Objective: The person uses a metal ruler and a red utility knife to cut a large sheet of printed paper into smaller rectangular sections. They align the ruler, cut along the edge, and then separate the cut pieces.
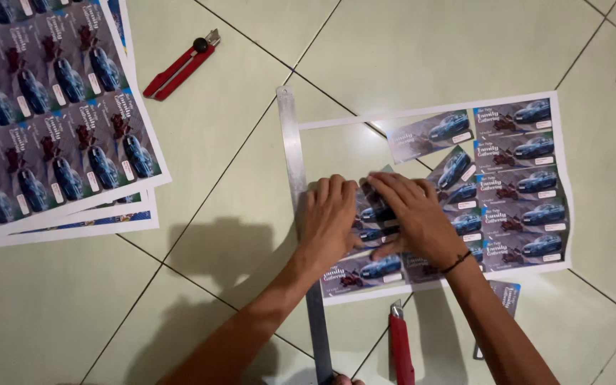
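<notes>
Pale green floor tiles (429,50) with dark grout hold everything. Both hands, left hand (331,217) and right hand (415,217), press flat, fingers spread, on small cut car-picture cards (378,207) atop a partly cut printed sheet (529,178), beside a long steel ruler (295,164).

Both hands cover several cut cards (381,214); the stacked printed sheets (51,121) run off the left edge.
</notes>
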